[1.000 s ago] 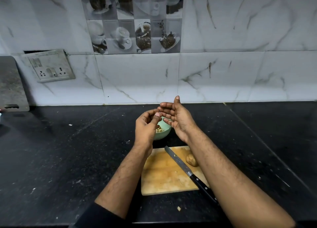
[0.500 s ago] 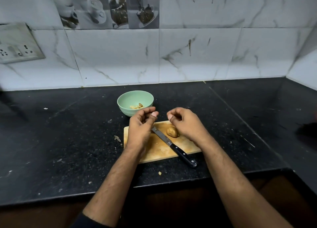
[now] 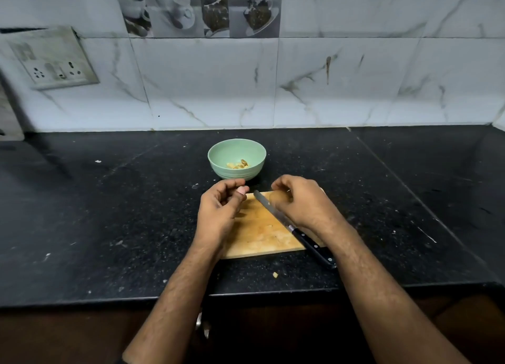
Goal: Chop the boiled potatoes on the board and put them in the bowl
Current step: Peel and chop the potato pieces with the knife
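Single head-worn view, forward and down, close over the counter (image 3: 109,213) toward the wall (image 3: 355,90).

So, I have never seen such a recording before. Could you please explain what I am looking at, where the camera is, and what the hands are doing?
There is no machine here. A person wears a wide-angle camera on the head, so you look forward and down along both forearms.

In front is a black counter against a marble-tiled wall. On it lies a wooden chopping board, and behind the board stands a green bowl with a few chopped potato pieces inside. A knife with a black handle lies diagonally across the board; no hand holds it.

The right hand curls over a whole potato on the board. The left hand is above the board's left side, fingers loosely curled, and seems to hold nothing. One small crumb lies on the counter in front of the board.
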The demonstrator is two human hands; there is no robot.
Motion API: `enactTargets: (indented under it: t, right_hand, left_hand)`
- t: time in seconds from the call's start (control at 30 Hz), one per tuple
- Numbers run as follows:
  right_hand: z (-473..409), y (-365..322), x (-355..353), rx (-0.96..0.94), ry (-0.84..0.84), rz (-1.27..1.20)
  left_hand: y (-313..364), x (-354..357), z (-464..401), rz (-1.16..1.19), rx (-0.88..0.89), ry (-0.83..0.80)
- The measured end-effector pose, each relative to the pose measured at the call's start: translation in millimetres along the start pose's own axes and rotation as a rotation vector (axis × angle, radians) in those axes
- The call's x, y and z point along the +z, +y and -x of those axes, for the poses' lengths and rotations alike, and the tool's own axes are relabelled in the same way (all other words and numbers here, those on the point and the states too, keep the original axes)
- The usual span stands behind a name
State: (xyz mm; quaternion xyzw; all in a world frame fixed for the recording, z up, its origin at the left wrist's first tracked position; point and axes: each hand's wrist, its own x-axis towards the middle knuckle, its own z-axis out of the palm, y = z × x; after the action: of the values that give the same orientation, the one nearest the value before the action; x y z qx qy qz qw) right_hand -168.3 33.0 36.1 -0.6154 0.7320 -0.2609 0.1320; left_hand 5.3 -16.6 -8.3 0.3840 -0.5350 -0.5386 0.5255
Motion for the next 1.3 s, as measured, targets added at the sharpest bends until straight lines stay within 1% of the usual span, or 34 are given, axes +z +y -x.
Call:
enactTargets:
  t: [0.1,0.2,0.33,0.43,0.53,0.57,0.63,0.7,0.77,0.87,0.93,0.97,1.07,1.17,1.3]
  right_hand:
    - [-1,-15,11,-0.101,-0.047,-0.045]
    - [-1,-22,22,-0.145,-0.095,-0.096]
    - [2,-22,36,-0.156,-0.208,-0.077]
    - [4,-19,42,-0.144,-0.212,0.024]
    - [8,-15,39,-0.123,-0.256,-0.008]
    - [10,-13,35,-0.128,-0.254,-0.022]
    - [14,-9,26,-0.131,-0.196,-0.017]
    - [19,-6,13,-0.118,-0.124,0.073]
    - [25,-1,-2,-0.059,-0.115,0.186]
    - [36,7,-16,0.088,-0.283,0.299]
    - [42,11,-17,0.13,-0.383,0.329]
    - [43,12,-15,0.137,-0.395,0.313]
    - [45,16,-9,0.145,-0.349,0.224]
    - [46,20,-4,0.109,-0.277,0.168]
    - [53,21,0,0.124,-0.139,-0.114]
  left_hand:
    - [-2,-10,2,-0.017,-0.007,0.013]
    - [-3,-19,5,-0.111,0.056,-0.005]
    - [-10,-26,15,-0.237,0.12,-0.102]
    - [-18,-24,20,-0.342,0.148,-0.198]
    - [-27,-23,21,-0.509,0.183,-0.225]
    - [-28,-23,20,-0.537,0.187,-0.217]
    - [-29,-23,21,-0.574,0.215,-0.202]
    - [-29,-22,21,-0.625,0.255,-0.202]
    - [-28,-20,19,-0.695,0.284,-0.205]
    - [-28,-18,15,-0.766,0.305,-0.19]
    - [-28,-17,14,-0.783,0.305,-0.184]
    - [-28,-17,14,-0.789,0.308,-0.183]
    - [-29,-17,17,-0.822,0.313,-0.18]
    - [-29,-17,20,-0.824,0.318,-0.188]
    - [-28,-19,22,-0.807,0.317,-0.213]
